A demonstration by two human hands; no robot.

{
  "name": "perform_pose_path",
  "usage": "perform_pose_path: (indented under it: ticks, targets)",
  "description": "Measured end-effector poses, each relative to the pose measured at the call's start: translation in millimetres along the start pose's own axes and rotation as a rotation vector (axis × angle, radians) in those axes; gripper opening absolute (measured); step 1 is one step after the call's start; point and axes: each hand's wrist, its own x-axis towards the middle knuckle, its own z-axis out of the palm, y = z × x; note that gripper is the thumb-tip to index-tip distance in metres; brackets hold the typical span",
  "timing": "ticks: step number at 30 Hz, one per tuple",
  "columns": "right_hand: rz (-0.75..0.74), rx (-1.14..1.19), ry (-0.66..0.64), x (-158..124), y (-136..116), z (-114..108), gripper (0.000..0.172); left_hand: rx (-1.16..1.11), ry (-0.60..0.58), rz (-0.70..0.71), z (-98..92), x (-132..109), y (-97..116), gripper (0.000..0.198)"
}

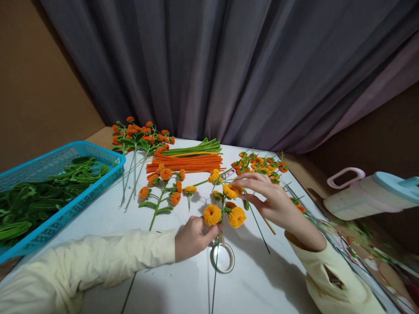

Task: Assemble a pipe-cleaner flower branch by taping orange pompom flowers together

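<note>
My left hand (194, 237) is closed around the stem of a pipe-cleaner flower sprig (225, 208) with yellow-orange round blooms and green leaves, holding it upright over the white table (170, 279). My right hand (273, 198) reaches in from the right, fingers pinched on one of the upper blooms (231, 191) of that sprig. A roll of tape (222, 257) lies on the table just below my left hand, with a thin dark wire (214, 279) running down from the sprig.
A blue basket (70, 209) of green pipe-cleaner leaves sits at left. Finished orange flower sprigs (140, 135) lie at the back left, orange and green pipe cleaners (188, 161) in the middle, small flower pieces (258, 163) at back right. A pastel jug (369, 192) stands off the right edge. Grey curtain behind.
</note>
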Motion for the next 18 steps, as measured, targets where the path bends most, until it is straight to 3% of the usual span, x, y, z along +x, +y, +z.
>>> perform_pose_path:
  ticks: [5, 18]
  targets:
    - [-0.045, 0.171, -0.009, 4, -1, 1, 0.02, 0.041, -0.018, 0.002, -0.5, 0, 2, 0.035]
    - [-0.065, 0.106, -0.015, 14, -16, 13, 0.015, 0.18, -0.002, 0.102, -1.6, 2, 4, 0.035]
